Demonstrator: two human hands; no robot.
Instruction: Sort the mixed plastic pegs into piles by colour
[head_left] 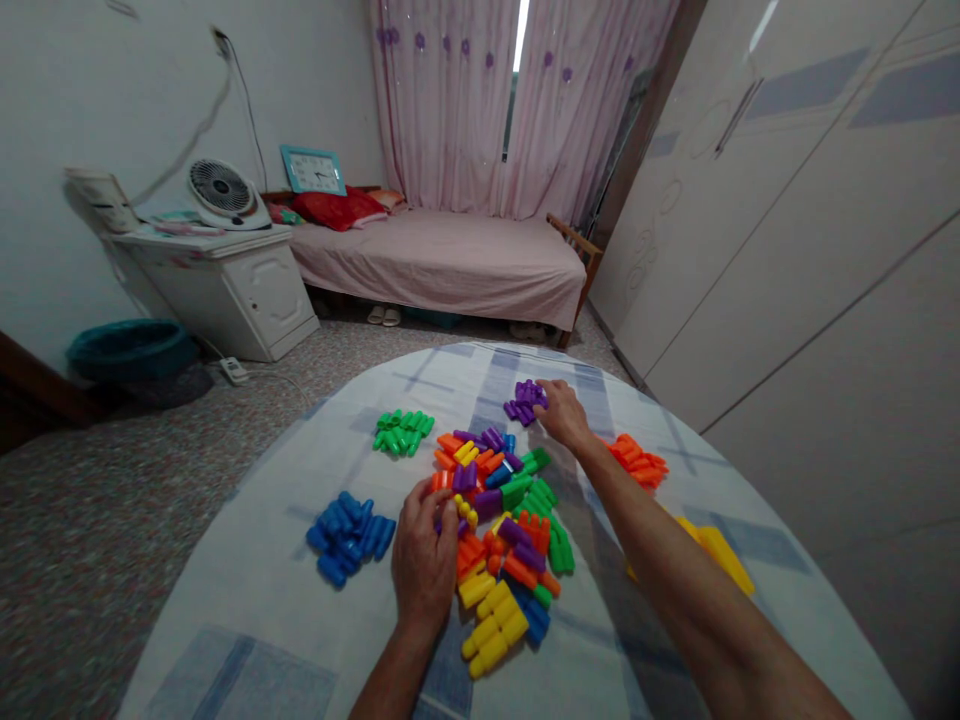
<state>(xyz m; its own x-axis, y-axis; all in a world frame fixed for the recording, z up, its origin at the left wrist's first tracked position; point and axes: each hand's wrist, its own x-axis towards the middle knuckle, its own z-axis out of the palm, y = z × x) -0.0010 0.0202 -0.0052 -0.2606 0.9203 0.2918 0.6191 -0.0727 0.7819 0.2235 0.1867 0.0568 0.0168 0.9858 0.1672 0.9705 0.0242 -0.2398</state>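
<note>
1. Nearest, the rounded tabletop (262,610) carries a checked cloth, with small plastic pieces spread over its middle and far part.
2. The mixed heap (516,492) lies between the two arms, its near end mostly yellow and blue, with orange, purple and green pieces jumbled together behind. Judging by this mixture, it is the part left undone, and a sizeable share of the pieces.
3. The left hand (426,560) rests at the heap's left edge, fingers bent over orange and purple pieces. I cannot tell whether its grip is closed on one, as the fingertips are partly hidden.
4. Left of that hand, and apart from it, sits the blue pile (349,535); across on the right, the yellow pile (724,557) is partly covered by the right forearm (660,540).
5. Farther off, the orange pile (637,460) lies beyond that forearm and the green pile (403,432) stands at the left, well apart from it.
6. Farthest of the groups is the purple pile (525,400), with the right hand (562,412) at its right side, fingers reaching its edge. Whether that grip is clamped on a piece I cannot tell.
7. Five single-colour piles thus look well begun, so the sorting seems partway through.
8. Beyond the tabletop stand a bed (465,250) and drawn curtains (450,110).
</note>
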